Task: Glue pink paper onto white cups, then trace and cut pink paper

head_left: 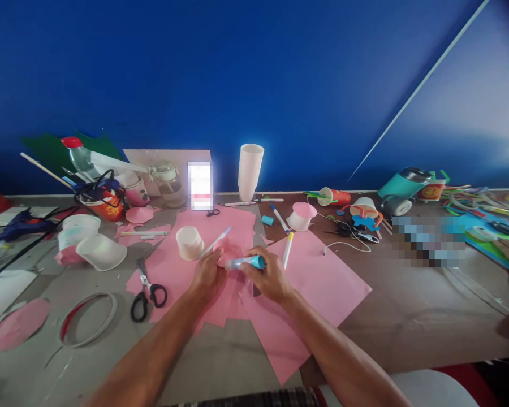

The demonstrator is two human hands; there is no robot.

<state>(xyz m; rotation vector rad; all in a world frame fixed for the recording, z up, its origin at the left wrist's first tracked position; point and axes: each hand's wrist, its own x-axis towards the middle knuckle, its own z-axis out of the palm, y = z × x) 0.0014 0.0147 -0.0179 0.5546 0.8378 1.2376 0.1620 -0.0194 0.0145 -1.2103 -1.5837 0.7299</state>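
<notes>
My right hand is closed round a glue stick with a blue-green end, its tip over a small pink paper piece. My left hand pinches that pink piece from the left. A slim pale pen slants up beside my left fingers. Under both hands lie overlapping sheets of pink paper. Just behind my left hand a white paper cup rests tilted on the sheets. A blue-green cap lies on the paper behind my right hand.
Black-handled scissors and a tape roll lie at left, near more cups. A cup stack stands at the back. A pink-topped cup, a yellow-capped marker and a teal tumbler are to the right.
</notes>
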